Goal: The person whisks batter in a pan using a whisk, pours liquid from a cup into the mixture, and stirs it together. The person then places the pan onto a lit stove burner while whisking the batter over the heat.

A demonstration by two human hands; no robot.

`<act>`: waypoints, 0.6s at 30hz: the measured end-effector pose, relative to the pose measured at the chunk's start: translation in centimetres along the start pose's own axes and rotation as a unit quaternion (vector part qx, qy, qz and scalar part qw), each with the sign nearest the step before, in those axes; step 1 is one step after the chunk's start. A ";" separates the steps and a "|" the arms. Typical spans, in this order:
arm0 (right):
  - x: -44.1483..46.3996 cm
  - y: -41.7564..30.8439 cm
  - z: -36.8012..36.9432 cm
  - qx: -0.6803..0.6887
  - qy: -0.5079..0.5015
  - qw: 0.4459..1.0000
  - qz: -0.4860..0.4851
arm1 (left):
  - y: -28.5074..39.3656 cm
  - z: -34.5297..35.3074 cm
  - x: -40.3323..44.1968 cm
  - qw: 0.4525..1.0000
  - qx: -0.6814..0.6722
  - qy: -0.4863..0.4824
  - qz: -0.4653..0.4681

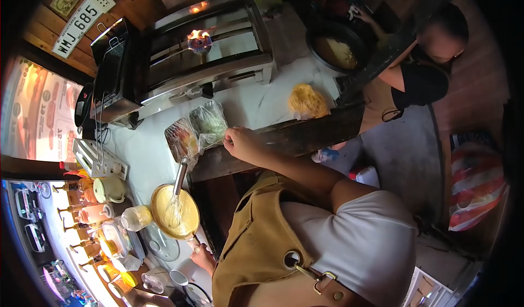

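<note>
My left hand (203, 259) is wrapped round the short handle of a round pan (155, 209) of yellow batter. In the pan a metal whisk (179, 182) leans with its handle up towards the containers. My right hand (233, 142) has its fingers curled together beside a plastic-covered container of pale green shreds (209, 122); what they hold, if anything, is hidden. Next to that container is another plastic-wrapped one with reddish contents (181, 139). A jar (136, 218) of pale yellow contents stands close to the pan.
A gas grill (204, 80) has a visible flame. A black pan (339, 48) with food and a bag of yellow shreds (307, 101) are farther right. Sauce bottles (93, 214) line the counter's left side. Another person (426, 78) is at the upper right.
</note>
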State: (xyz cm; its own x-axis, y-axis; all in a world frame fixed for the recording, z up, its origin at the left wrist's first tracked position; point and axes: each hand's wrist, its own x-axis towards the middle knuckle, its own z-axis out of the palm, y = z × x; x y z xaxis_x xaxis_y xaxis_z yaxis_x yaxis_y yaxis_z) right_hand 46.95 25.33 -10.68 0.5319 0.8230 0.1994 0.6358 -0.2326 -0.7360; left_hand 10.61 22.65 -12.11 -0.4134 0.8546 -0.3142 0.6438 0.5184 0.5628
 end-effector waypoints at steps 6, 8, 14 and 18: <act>1.6 -0.1 -0.6 0.076 -0.018 0.995 -0.060 | -0.2 0.5 -0.2 1.000 -0.009 0.007 -0.012; 2.0 0.0 -0.7 0.094 0.000 0.992 -0.087 | -0.5 0.9 -0.3 0.999 -0.042 0.028 -0.006; 1.7 -1.0 -0.7 0.090 -0.045 0.992 -0.077 | 0.4 0.2 -0.9 0.999 -0.017 0.028 -0.011; 0.1 -2.4 0.0 0.105 -0.077 0.989 -0.064 | -0.9 -1.1 0.0 1.000 0.025 -0.009 -0.005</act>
State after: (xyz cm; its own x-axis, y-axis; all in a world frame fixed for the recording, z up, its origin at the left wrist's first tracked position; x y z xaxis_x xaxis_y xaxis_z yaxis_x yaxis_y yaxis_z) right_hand 45.47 25.98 -8.92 0.3533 0.9114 0.2111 0.5539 -0.0220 -0.8323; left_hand 9.27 22.17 -11.81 -0.4087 0.8494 -0.3339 0.6709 0.5277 0.5210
